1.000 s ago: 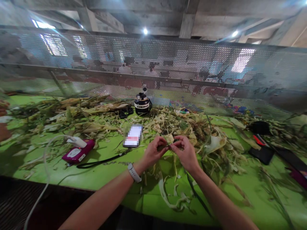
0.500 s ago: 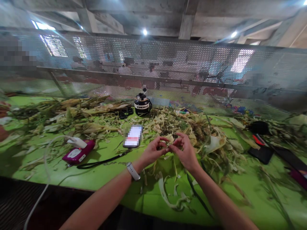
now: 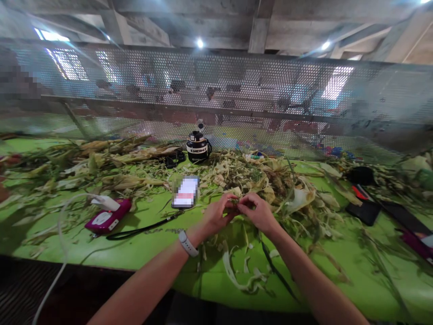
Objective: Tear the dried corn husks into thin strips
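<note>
My left hand and my right hand meet fingertip to fingertip just above the green table, both closed in a pinch. Between them is a small pale green piece of husk, mostly covered by the fingers. A watch with a pale band is on my left wrist. Behind my hands lies a heap of dry, curled husks, pale green to brown. Loose husk strips lie on the table below my hands.
A phone lies left of my hands, its black strap running to a magenta power box with a white plug and cable. A black "ENERGY" jug stands behind. At right are a black wallet-like item and dark cap-like item. A perforated metal screen closes the back.
My right hand's fingers have curled down and closed tighter against the left fingertips. The pale piece shows less between them. The whole view has shifted slightly.
</note>
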Demonstrator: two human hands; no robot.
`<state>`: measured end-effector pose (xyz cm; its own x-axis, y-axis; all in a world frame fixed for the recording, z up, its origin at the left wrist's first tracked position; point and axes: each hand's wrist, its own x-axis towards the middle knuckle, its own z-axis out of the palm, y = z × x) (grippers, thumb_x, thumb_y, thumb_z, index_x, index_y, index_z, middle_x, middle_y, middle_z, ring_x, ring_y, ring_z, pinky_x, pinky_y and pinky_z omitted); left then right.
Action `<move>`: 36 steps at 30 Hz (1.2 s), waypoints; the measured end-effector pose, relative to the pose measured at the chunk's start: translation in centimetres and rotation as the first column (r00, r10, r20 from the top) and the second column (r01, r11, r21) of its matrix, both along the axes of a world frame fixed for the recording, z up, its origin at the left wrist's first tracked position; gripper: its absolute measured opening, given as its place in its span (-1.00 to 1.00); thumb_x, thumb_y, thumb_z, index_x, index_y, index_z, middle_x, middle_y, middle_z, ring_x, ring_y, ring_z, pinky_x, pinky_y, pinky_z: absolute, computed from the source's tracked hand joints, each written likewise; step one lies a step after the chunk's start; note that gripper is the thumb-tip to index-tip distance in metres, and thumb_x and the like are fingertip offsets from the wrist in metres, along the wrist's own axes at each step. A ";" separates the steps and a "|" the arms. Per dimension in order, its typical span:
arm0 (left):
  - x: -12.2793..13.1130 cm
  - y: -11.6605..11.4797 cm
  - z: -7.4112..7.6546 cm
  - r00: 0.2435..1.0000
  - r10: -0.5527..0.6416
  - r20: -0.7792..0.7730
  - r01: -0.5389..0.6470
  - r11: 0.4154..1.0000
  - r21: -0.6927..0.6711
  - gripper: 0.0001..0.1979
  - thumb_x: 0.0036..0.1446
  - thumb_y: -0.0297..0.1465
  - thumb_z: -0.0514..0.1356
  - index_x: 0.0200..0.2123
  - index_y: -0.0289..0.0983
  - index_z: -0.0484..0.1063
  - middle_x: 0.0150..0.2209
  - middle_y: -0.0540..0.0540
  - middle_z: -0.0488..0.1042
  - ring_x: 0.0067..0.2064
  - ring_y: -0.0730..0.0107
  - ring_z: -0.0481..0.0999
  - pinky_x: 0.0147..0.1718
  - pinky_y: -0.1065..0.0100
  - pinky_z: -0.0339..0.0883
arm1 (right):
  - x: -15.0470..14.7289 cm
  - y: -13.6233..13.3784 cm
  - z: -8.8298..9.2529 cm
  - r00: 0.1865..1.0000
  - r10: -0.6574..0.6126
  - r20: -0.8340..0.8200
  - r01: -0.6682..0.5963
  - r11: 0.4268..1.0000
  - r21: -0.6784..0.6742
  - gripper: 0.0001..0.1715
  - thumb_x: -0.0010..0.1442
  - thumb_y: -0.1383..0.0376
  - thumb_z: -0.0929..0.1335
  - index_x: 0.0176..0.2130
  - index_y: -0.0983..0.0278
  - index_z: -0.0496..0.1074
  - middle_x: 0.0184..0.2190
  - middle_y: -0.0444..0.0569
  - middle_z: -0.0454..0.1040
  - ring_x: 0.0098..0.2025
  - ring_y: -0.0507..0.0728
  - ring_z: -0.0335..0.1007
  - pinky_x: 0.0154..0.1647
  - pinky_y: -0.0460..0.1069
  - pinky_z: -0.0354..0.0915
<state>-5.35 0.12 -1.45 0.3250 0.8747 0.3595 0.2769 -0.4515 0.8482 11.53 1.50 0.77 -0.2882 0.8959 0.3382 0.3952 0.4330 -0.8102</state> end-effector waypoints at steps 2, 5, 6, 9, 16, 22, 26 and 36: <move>0.1 0.0 0.1 0.995 -0.039 0.092 0.047 0.995 -0.084 -0.62 0.02 -0.36 0.24 -0.08 -0.25 0.23 -0.33 -0.08 0.53 -0.27 0.32 0.52 -0.24 0.32 0.33 | -0.1 -0.2 0.1 0.999 -0.038 -0.029 0.039 0.998 0.045 -0.87 0.02 0.25 0.36 -0.50 0.26 0.40 -0.48 -0.08 0.35 -0.40 0.08 0.27 -0.35 -0.01 0.23; 0.1 0.0 0.2 0.971 -0.122 0.204 0.165 0.964 -0.209 -0.64 -0.03 -0.26 0.27 -0.19 -0.30 0.32 -0.36 -0.09 0.50 -0.31 0.35 0.49 -0.32 0.37 0.32 | -0.4 -0.5 0.3 0.993 -0.065 -0.094 0.075 0.992 0.100 -0.87 0.02 0.24 0.37 -0.50 0.25 0.42 -0.44 -0.05 0.34 -0.37 0.09 0.27 -0.33 0.00 0.25; 0.1 0.0 0.3 0.962 -0.147 0.232 0.204 0.947 -0.246 -0.65 -0.04 -0.22 0.27 -0.22 -0.31 0.35 -0.36 -0.10 0.50 -0.32 0.36 0.48 -0.35 0.38 0.31 | -0.5 -0.6 0.3 0.992 -0.067 -0.110 0.079 0.991 0.113 -0.87 0.03 0.23 0.38 -0.49 0.24 0.42 -0.43 -0.05 0.34 -0.36 0.10 0.27 -0.32 0.00 0.26; -0.1 -0.1 0.6 0.932 -0.227 0.282 0.320 0.881 -0.349 -0.64 -0.04 -0.16 0.26 -0.29 -0.33 0.42 -0.38 -0.10 0.51 -0.38 0.40 0.45 -0.40 0.41 0.28 | -0.7 -0.8 0.4 0.989 -0.058 -0.137 0.074 0.991 0.112 -0.85 0.03 0.21 0.38 -0.49 0.24 0.43 -0.43 -0.05 0.33 -0.36 0.09 0.27 -0.34 -0.02 0.26; 0.3 -1.3 1.7 0.868 -0.424 0.257 0.495 0.710 -0.502 -0.73 -0.04 -0.20 0.26 -0.41 -0.32 0.50 -0.47 -0.05 0.50 -0.47 0.48 0.38 -0.42 0.43 0.25 | -1.1 -0.5 0.6 0.951 -0.111 -0.287 0.136 0.988 0.068 -0.78 0.02 0.17 0.39 -0.48 0.27 0.41 -0.47 -0.11 0.31 -0.46 0.01 0.21 -0.43 -0.08 0.22; 0.4 -1.6 2.0 0.881 -0.242 0.408 0.453 0.684 -0.572 -0.77 -0.08 -0.25 0.30 -0.41 -0.30 0.47 -0.47 -0.02 0.47 -0.46 0.51 0.37 -0.43 0.44 0.24 | -1.1 -0.5 1.2 0.951 -0.030 -0.308 -0.029 0.982 -0.187 -0.66 0.04 0.07 0.36 -0.32 0.29 0.41 -0.47 -0.11 0.41 -0.44 0.03 0.29 -0.43 -0.08 0.24; 0.3 -1.3 1.7 0.880 -0.133 0.457 0.414 0.686 -0.598 -0.76 -0.13 -0.27 0.32 -0.43 -0.32 0.43 -0.49 -0.01 0.45 -0.47 0.51 0.39 -0.45 0.44 0.22 | -0.7 -0.5 1.2 0.966 -0.013 -0.257 -0.072 0.945 -0.320 -0.61 -0.05 0.12 0.41 -0.27 0.33 0.40 -0.47 -0.11 0.44 -0.45 0.02 0.32 -0.43 -0.09 0.26; 0.7 -1.7 1.4 0.885 -0.330 0.329 0.466 0.650 -0.601 -0.83 -0.06 -0.33 0.22 -0.41 -0.28 0.55 -0.54 -0.04 0.50 -0.52 0.46 0.39 -0.44 0.41 0.24 | -1.2 -0.7 1.8 0.940 -0.113 -0.322 0.109 0.994 -0.030 -0.82 -0.05 0.22 0.41 -0.47 0.30 0.45 -0.53 -0.10 0.45 -0.47 0.03 0.33 -0.41 -0.08 0.29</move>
<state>-4.65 -1.58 0.00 0.6893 0.7073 -0.1569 0.0218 0.1963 0.9803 10.36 0.80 2.62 -0.0639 0.9205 0.3856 0.1565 0.3908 -0.9071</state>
